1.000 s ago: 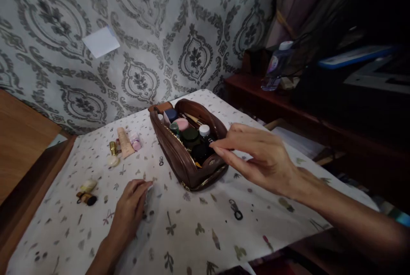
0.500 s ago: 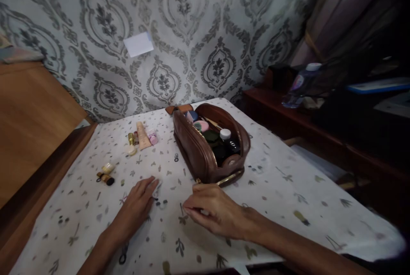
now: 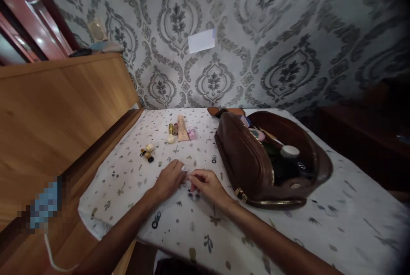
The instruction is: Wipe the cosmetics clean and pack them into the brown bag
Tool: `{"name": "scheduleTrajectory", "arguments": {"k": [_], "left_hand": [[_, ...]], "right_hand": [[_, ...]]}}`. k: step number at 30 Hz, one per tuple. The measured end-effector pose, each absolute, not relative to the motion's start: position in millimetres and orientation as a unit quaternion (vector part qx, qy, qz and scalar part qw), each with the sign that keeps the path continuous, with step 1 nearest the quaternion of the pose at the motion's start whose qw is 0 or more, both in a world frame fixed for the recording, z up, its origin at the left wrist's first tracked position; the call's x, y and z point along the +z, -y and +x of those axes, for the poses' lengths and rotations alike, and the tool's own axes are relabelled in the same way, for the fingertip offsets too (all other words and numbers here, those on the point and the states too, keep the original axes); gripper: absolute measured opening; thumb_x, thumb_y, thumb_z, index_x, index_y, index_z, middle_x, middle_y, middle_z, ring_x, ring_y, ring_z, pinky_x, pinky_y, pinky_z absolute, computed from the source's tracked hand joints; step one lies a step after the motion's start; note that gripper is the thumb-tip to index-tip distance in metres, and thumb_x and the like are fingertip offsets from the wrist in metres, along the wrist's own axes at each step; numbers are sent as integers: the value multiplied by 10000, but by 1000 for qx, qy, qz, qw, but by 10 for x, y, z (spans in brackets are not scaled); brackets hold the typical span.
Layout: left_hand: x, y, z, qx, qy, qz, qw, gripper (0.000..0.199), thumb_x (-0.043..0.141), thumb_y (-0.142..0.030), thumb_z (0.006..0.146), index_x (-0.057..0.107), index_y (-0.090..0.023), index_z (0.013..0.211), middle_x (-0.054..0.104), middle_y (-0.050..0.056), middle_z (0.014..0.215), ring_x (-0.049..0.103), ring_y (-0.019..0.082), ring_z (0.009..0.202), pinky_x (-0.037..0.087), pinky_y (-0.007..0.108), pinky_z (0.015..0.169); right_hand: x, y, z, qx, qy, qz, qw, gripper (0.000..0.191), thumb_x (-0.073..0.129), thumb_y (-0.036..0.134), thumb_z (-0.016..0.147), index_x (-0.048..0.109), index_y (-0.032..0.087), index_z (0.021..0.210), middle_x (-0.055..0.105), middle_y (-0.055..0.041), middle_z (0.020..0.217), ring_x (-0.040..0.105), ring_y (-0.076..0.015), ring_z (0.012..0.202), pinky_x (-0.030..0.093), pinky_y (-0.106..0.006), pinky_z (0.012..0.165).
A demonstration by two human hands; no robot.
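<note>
My left hand (image 3: 169, 179) is over the middle of the cloth, its fingers curled round a small whitish piece (image 3: 184, 168) too small to name. Just beside it my right hand (image 3: 208, 185) is closed in a pinch, thumb and fingertips together near that piece; what they hold, if anything, is hidden. Right of both hands stands an unzipped brown leather toiletry bag (image 3: 243, 155), with a white-capped container (image 3: 290, 151), a pink-rimmed round item (image 3: 258, 134) and dark items inside. Beyond the hands lie a beige squeeze tube (image 3: 183, 129), a gold-capped small bottle (image 3: 171, 129) and a purple item (image 3: 192, 133).
At the left of the cloth (image 3: 121, 181) lie a small black-capped amber bottle (image 3: 147, 155) and a pale yellow item (image 3: 149, 147). A tan item (image 3: 235, 111) sits behind the bag. A wooden panel (image 3: 64, 100) borders the left side; patterned wallpaper (image 3: 214, 80) rises behind.
The view has turned left, so the bag appears farther right. My hands have come together; the left, earlier flat on the cloth, is now curled round the whitish piece.
</note>
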State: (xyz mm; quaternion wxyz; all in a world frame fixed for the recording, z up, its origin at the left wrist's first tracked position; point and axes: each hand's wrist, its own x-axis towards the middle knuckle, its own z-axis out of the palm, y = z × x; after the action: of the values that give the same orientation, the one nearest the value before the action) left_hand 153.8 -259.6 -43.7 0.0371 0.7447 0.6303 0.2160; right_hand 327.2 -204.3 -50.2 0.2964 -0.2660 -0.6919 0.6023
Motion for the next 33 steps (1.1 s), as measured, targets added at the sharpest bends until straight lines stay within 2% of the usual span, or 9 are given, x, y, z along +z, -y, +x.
{"name": "scheduleTrajectory", "arguments": {"k": [5, 11, 16, 20, 23, 26, 30, 33], "left_hand": [[-347, 2533, 1267, 195, -714, 672, -29, 140, 430, -303, 987, 516, -214, 922, 613, 47, 951, 591, 200, 902, 479, 318, 812], [-16, 2327, 590, 149, -813, 554, -104, 271, 330, -311, 1009, 529, -163, 1119, 584, 157, 1146, 548, 287, 1083, 459, 397, 877], [-43, 2206, 352, 62, -816, 570, -66, 305, 451, -358, 966, 570, -162, 1168, 621, 139, 1171, 568, 289, 1087, 447, 375, 904], [-101, 2160, 385, 18, -812, 580, -53, 366, 468, -343, 935, 544, -137, 1229, 605, 164, 1237, 568, 301, 1133, 433, 374, 933], [-77, 2128, 373, -2, -812, 582, -46, 410, 479, -339, 897, 537, -113, 1234, 629, 183, 1199, 591, 320, 1109, 443, 386, 922], [-37, 2109, 331, -9, -803, 595, -41, 469, 446, -406, 889, 540, -92, 1225, 658, 192, 1135, 611, 331, 1076, 457, 394, 905], [14, 2129, 429, 91, -795, 598, -48, 520, 428, -525, 856, 575, -126, 1155, 680, 158, 1049, 628, 332, 1003, 479, 393, 842], [53, 2179, 765, 263, -757, 597, 23, 493, 488, -612, 792, 605, -173, 984, 675, 75, 850, 627, 271, 811, 491, 349, 728]], "right_hand": [[-602, 2053, 3323, 597, 693, -276, 295, 314, 584, 465, 813, 623, 174, 700, 587, 7, 554, 433, -95, 463, 338, -223, 464], [-638, 2087, 3332, 574, 718, -265, 292, 263, 565, 407, 845, 650, 183, 738, 592, 11, 561, 466, -107, 489, 368, -239, 510], [-676, 2085, 3313, 548, 733, -256, 310, 249, 551, 358, 850, 642, 181, 701, 615, 2, 563, 502, -115, 519, 361, -236, 527], [-625, 2126, 3321, 543, 737, -260, 307, 215, 545, 262, 843, 655, 167, 685, 628, 5, 574, 502, -103, 524, 344, -220, 525], [-579, 2151, 3324, 555, 725, -273, 302, 176, 547, 189, 826, 672, 159, 706, 624, 18, 568, 516, -94, 521, 362, -208, 532], [-554, 2160, 3331, 564, 712, -284, 308, 168, 562, 162, 817, 677, 151, 695, 613, 25, 555, 510, -86, 510, 376, -201, 533], [-574, 2155, 3346, 580, 697, -282, 314, 162, 586, 174, 819, 685, 142, 695, 606, 23, 567, 489, -74, 506, 368, -192, 509], [-619, 2139, 3341, 621, 654, -269, 338, 182, 624, 292, 845, 716, 145, 903, 622, 12, 657, 512, -76, 526, 395, -192, 495]]}}
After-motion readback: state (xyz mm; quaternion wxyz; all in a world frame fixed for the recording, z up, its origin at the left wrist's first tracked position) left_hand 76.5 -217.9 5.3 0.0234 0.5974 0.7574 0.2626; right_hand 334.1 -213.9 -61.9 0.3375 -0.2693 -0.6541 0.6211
